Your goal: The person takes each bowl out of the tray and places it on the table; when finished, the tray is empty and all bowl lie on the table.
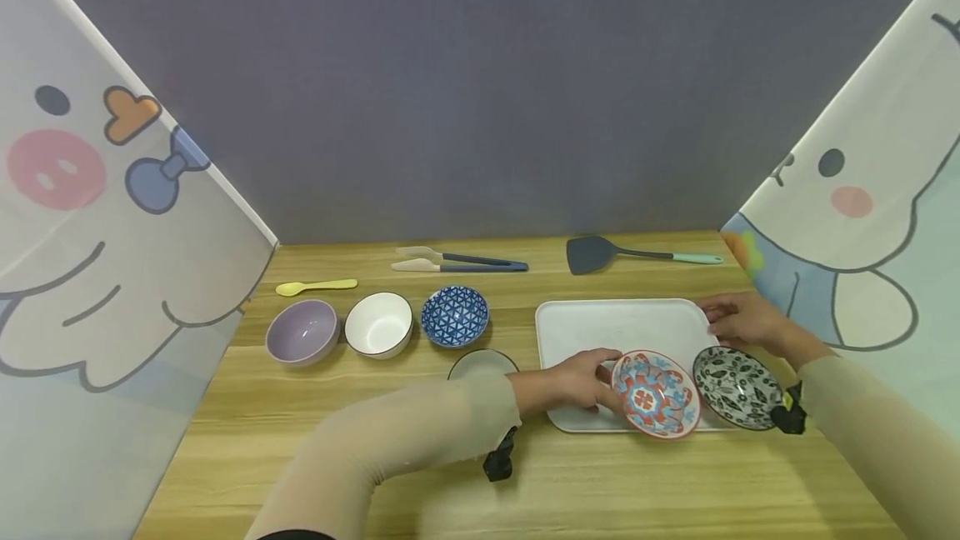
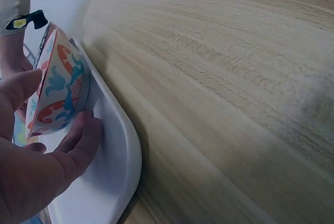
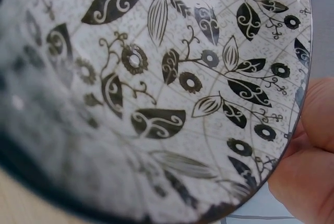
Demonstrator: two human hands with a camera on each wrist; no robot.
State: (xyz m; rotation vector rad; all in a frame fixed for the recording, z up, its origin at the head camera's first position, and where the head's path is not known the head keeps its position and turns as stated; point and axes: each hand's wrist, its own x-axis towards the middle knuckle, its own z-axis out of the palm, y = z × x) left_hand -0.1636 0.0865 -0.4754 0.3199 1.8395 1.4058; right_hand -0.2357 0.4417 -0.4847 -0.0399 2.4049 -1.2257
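Grey backdrop (image 1: 465, 107) behind a wood-look bench (image 1: 225, 440), with tongs (image 1: 472, 267) and a spatula (image 1: 588, 255) lying along the far edge. Over toward the bench's right edge is a white tray (image 1: 615, 319), and its front right corner looks cramped. The left hand (image 1: 581, 379) pinches the red-and-blue bowl (image 1: 654, 394) between thumb and fingers, over the tray's front edge; can't tell if its base is touching down. Right beside it, the black-and-white bowl (image 1: 738, 387) covers that corner. The right hand (image 1: 741, 322) is just past its rim; can't tell if those fingers grip anything. Worry number one: rims this close could knock and chip with a sideways nudge. Also, if the red-and-blue bowl lands on the tray's raised lip, it'd probably tip once released.
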